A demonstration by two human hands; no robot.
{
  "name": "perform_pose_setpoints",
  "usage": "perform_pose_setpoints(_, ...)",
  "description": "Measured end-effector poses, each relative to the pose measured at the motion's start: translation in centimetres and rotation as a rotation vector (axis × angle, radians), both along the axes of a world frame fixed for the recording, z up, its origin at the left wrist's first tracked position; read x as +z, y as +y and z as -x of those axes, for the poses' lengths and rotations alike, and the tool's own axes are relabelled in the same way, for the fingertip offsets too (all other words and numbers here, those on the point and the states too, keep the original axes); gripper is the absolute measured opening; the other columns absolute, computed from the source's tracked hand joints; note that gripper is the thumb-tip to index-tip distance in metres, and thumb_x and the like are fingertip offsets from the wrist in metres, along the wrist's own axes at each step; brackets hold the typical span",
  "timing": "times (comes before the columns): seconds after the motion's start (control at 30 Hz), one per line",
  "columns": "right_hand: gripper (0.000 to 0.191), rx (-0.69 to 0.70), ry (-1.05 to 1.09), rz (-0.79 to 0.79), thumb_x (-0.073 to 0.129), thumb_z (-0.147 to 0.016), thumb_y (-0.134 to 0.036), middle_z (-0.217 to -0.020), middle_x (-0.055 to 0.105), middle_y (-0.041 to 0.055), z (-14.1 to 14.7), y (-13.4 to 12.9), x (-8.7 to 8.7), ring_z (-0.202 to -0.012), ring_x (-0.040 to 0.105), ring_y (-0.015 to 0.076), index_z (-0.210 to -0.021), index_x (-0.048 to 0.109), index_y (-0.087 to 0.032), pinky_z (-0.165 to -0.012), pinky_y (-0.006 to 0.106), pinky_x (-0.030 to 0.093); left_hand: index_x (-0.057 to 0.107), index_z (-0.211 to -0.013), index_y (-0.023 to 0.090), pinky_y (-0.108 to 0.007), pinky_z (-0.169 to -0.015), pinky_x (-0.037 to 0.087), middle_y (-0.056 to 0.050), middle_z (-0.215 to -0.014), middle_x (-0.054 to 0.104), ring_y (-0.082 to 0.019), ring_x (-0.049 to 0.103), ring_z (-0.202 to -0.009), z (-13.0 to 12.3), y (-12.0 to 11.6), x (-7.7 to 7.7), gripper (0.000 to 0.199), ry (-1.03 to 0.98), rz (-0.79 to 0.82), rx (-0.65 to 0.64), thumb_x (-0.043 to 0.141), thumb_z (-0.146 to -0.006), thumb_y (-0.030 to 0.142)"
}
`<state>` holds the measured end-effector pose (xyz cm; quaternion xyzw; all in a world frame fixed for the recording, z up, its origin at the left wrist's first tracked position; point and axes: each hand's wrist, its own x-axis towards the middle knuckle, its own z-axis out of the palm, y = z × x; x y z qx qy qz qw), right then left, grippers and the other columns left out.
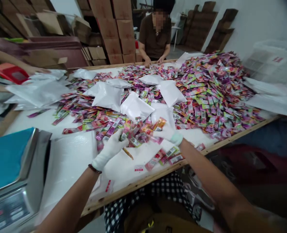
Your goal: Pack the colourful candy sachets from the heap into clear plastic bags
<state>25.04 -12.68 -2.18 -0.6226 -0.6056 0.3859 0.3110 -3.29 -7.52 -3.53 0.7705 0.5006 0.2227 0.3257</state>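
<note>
My left hand [111, 149], in a white glove, has its fingers curled against a bunch of small colourful sachets [136, 132]. From the other side my right hand [169, 133], also gloved and slightly blurred, closes on the same bunch. Pink, orange, purple and green wrappers show between the two hands. A few loose sachets [155, 160] lie near the table's front edge below my right hand. White filled pouches [136, 106] rest on the sachets just beyond my hands. One thin brownish strip [128, 153] lies by my left fingertips.
A large heap of sachets [213, 90] covers the right of the table. At left stand a scale [10, 158] and a stack of flat white bags [69, 158]. White bags [274, 97] lie at right. One person [155, 35] works opposite; another person's arm [15, 61] reaches in from the left.
</note>
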Motion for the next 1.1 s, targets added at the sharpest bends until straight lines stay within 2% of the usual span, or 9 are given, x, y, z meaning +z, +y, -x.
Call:
perform_pose_setpoints(0.17, 0.071, -0.055, -0.525, -0.115, 0.075, -0.063, -0.025, -0.126, 0.058, 0.0166, -6.0, -2.6, 1.9, -0.116, 0.054, 0.0301, -0.130, 0.053, -0.012, -0.098, 0.040, 0.044, 0.049, -0.130, 0.016, -0.047, -0.107, 0.043, -0.015, -0.137, 0.049, -0.033, 0.041, -0.134, 6.2, -2.9, -1.0, 0.066, 0.156, -0.235, 0.026, 0.065, -0.069, 0.036)
perform_pose_setpoints(0.23, 0.065, -0.089, -0.550, -0.200, 0.069, -0.072, -0.025, -0.130, 0.055, 0.0182, -6.5, -3.7, 1.9, -0.118, 0.052, 0.0291, -0.132, 0.051, -0.011, -0.099, 0.038, 0.043, 0.054, -0.125, 0.016, -0.046, -0.107, 0.044, -0.014, -0.132, 0.054, -0.030, 0.046, -0.130, 7.2, -3.7, -1.4, 0.052, 0.130, -0.258, 0.104, 0.059, -0.077, 0.036)
perform_pose_setpoints(0.33, 0.031, -0.039, -0.531, -0.218, 0.053, -0.085, -0.023, -0.108, 0.065, 0.0105, -5.2, -4.5, 1.1, -0.100, 0.059, 0.0222, -0.114, 0.064, -0.016, -0.090, 0.032, 0.045, 0.065, -0.103, 0.018, -0.039, -0.099, 0.050, -0.009, -0.111, 0.065, -0.023, 0.060, -0.109, 6.7, -3.8, -1.3, 0.025, 0.053, -0.305, 0.138, 0.049, -0.088, 0.031)
perform_pose_setpoints(0.43, 0.021, 0.048, -0.587, -0.094, 0.049, -0.089, -0.022, -0.096, 0.066, 0.0076, -2.8, -4.2, -0.5, -0.091, 0.060, 0.0199, -0.095, 0.068, -0.017, -0.086, 0.030, 0.044, 0.069, -0.099, 0.019, -0.036, -0.091, 0.052, -0.007, -0.104, 0.068, -0.020, 0.064, -0.097, 4.1, -2.9, -0.6, 0.026, 0.129, -0.376, -0.134, 0.045, -0.092, 0.020)
perform_pose_setpoints(0.53, 0.021, 0.026, -0.727, 0.026, 0.055, -0.088, -0.027, -0.102, 0.065, 0.0121, -0.9, -3.8, -2.4, -0.093, 0.059, 0.0230, -0.100, 0.067, -0.014, -0.086, 0.033, 0.045, 0.071, -0.104, 0.023, -0.040, -0.087, 0.051, -0.010, -0.115, 0.065, -0.022, 0.062, -0.097, 0.6, -1.7, -0.5, 0.032, 0.401, -0.466, -0.452, 0.046, -0.088, 0.011)
perform_pose_setpoints(0.7, 0.024, 0.088, -0.753, 0.037, 0.055, -0.087, -0.019, -0.112, 0.066, 0.0116, -0.7, -4.6, -4.1, -0.106, 0.058, 0.0234, -0.108, 0.065, -0.015, -0.096, 0.033, 0.042, 0.071, -0.095, 0.020, -0.051, -0.096, 0.044, -0.014, -0.126, 0.059, -0.030, 0.056, -0.112, -2.2, -0.2, -1.1, 0.020, 0.634, -0.532, -0.595, 0.056, -0.084, 0.013)
perform_pose_setpoints(0.8, 0.021, 0.095, -0.686, -0.008, 0.051, -0.087, -0.016, -0.109, 0.066, 0.0117, -1.8, -5.3, -3.4, -0.103, 0.059, 0.0233, -0.102, 0.064, -0.014, -0.095, 0.033, 0.043, 0.064, -0.108, 0.017, -0.044, -0.105, 0.041, -0.013, -0.123, 0.061, -0.025, 0.054, -0.119, -1.1, 0.4, 0.1, 0.026, 0.461, -0.430, -0.500, 0.050, -0.087, 0.012)
perform_pose_setpoints(0.93, 0.036, 0.128, -0.493, -0.067, 0.041, -0.087, -0.010, -0.109, 0.066, 0.0109, -2.3, -5.9, -2.0, -0.100, 0.061, 0.0209, -0.119, 0.057, -0.015, -0.091, 0.032, 0.046, 0.051, -0.123, 0.016, -0.032, -0.093, 0.049, -0.009, -0.111, 0.065, -0.019, 0.062, -0.102, 1.5, 0.5, 2.5, 0.034, 0.319, -0.170, -0.270, 0.041, -0.091, 0.018)
perform_pose_setpoints(1.1, 0.035, 0.545, -0.612, -0.095, 0.051, -0.088, -0.023, -0.118, 0.064, 0.0127, 0.5, -6.6, -2.8, -0.109, 0.058, 0.0269, -0.121, 0.061, -0.017, -0.097, 0.041, 0.043, 0.056, -0.121, 0.017, -0.032, -0.088, 0.051, -0.008, -0.110, 0.067, -0.021, 0.064, -0.096, 3.2, -0.9, 2.0, 0.041, 0.463, -0.060, -0.411, 0.058, -0.080, 0.024)
